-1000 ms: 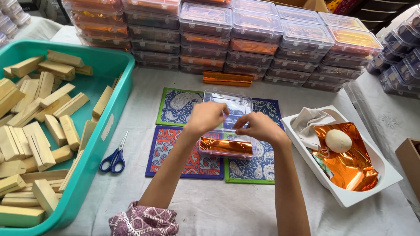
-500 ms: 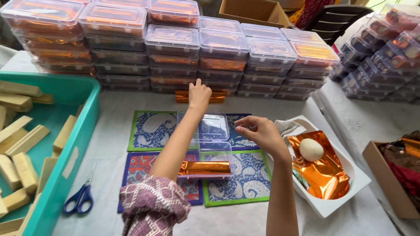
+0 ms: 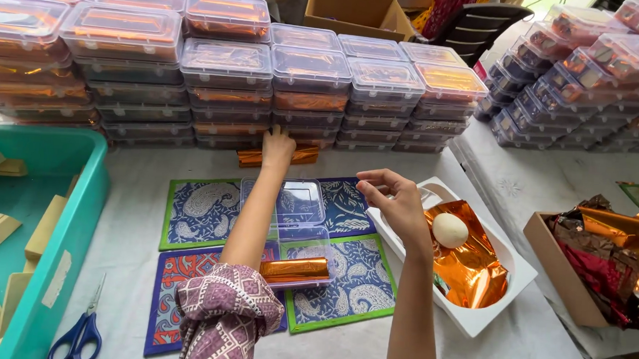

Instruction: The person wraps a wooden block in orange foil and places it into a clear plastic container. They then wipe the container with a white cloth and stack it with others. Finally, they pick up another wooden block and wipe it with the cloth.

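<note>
Landmark: open clear box (image 3: 288,225) on the paisley mats (image 3: 201,213), middle of the counter (image 3: 515,343).

Left hand (image 3: 278,148) is stretched far past the box, at the foot of the stacked lidded boxes (image 3: 226,87). It's resting on, or gripping, a copper-foil bar (image 3: 277,156) that lies there. Fingers are hidden from this angle, so can't tell if it's actually grasped. The bar's long axis runs left-right, parallel to the stack front and square to the forearm.

Right hand (image 3: 398,202) hovers just right of the box, fingers loosely curled, holding nothing, above the near edge of the white tray (image 3: 472,319). The tray carries orange foil (image 3: 468,260) with a pale egg-shaped piece (image 3: 449,230) on it.

A second foil bar (image 3: 294,269) sits in the box's near half, also lying left-right.

So: the far bar is the left hand's; the right hand is well short of it and nearer the tray.

Well left of the box: teal bin (image 3: 60,260) of pale blocks, blue scissors (image 3: 78,331) beside it.
</note>
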